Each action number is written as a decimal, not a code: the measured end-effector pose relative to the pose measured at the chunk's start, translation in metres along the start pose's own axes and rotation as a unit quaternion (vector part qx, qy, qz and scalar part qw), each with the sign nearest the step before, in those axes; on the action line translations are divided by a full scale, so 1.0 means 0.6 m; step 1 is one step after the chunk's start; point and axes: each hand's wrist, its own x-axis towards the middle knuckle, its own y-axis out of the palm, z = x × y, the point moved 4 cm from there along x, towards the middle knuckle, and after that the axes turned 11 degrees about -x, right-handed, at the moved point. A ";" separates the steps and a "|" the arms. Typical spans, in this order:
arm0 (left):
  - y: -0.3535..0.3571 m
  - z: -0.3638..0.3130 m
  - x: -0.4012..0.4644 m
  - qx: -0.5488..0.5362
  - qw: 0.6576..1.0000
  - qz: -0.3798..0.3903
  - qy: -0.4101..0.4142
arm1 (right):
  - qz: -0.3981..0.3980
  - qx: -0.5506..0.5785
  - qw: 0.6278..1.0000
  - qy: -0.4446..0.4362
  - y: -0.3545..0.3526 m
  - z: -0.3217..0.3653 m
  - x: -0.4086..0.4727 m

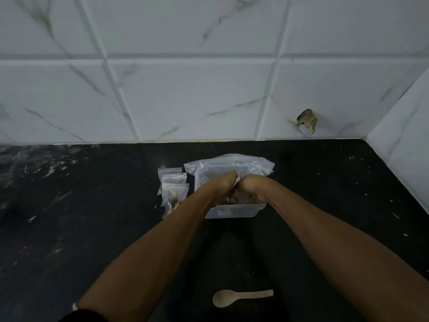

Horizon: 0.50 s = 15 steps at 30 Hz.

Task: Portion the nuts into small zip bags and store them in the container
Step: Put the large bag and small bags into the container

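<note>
Wooden spoon (241, 296) lies flat on the black countertop (92, 217) at 6 o'clock, bowl end left, clear of everything else. Both forearms run up from the bottom edge and converge at centre. Left hand (222, 185) and right hand (249, 187) sit knuckle to knuckle over the clear plastic container (232, 211), wrists bent, fingers pointing down into it. Fingers look curled, but what they grip is hidden, so can't tell. Brownish contents show in the container under the hands; too dim to confirm as nuts. Small zip bags (174, 189), three or so overlapping, lie just beside the container at its 9 o'clock, some with dark contents. Large clear plastic bag (229, 162) sits crumpled at the container's 12 o'clock, touching it. Marble-look tiled wall (185, 89) behind.
</note>
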 end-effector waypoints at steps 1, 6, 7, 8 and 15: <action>0.000 -0.001 -0.001 0.001 1.000 0.007 0.002 | 0.008 -0.025 1.000 0.004 0.001 -0.001 0.002; -0.001 -0.002 -0.013 0.039 0.999 0.010 0.018 | -0.038 -0.045 0.998 -0.031 0.000 -0.005 0.008; -0.003 -0.002 -0.017 0.043 0.999 0.007 0.022 | -0.059 -0.055 0.996 -0.047 0.000 -0.005 0.006; -0.004 -0.003 -0.021 0.041 0.999 0.001 0.031 | -0.082 -0.082 0.991 -0.059 -0.002 -0.007 0.002; -0.077 -0.008 -0.092 -0.038 0.985 -0.062 0.154 | -0.270 -0.132 0.934 -0.194 -0.025 0.026 -0.107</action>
